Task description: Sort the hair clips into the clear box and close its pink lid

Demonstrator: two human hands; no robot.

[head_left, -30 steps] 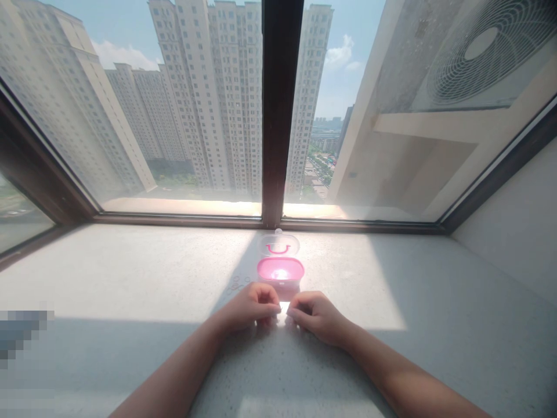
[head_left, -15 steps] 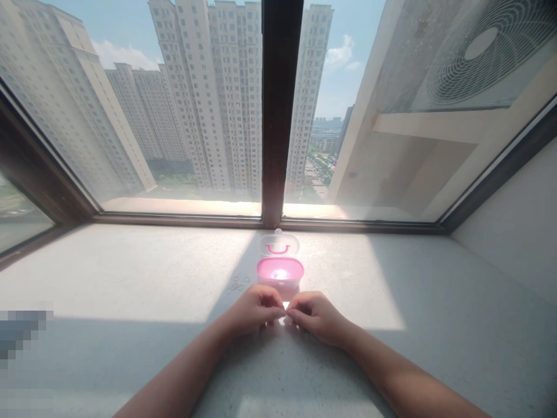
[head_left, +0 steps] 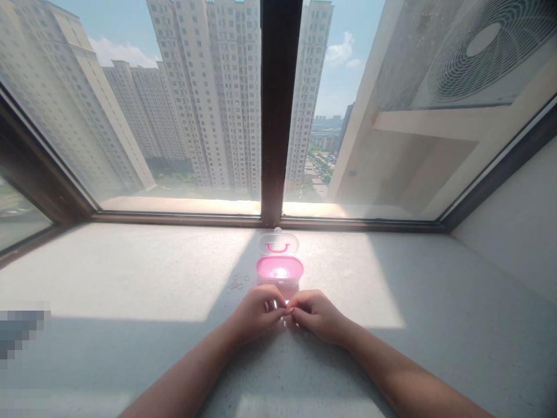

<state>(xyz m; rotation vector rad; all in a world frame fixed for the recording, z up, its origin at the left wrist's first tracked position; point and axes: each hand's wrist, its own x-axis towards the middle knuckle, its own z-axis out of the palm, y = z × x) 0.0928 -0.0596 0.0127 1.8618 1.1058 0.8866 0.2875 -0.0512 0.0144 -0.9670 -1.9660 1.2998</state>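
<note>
Pink box (head_left: 279, 269) is set near the far edge of the sill (head_left: 130, 267); left hand (head_left: 260, 310) and right hand (head_left: 321, 316) are pinched together, any grasped item indiscernible; light pressure is advised.

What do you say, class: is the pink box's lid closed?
No, the clear lid is open behind the pink box, whose inside is in view.

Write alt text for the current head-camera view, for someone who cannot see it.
A person's bare left hand and bare right hand meet at the fingertips in front of an open oval pink plastic box with a clear lid, on a pale speckled windowsill. Small thin rings lie left of the box. Beyond the dark-framed window stand tall beige towers.
</note>
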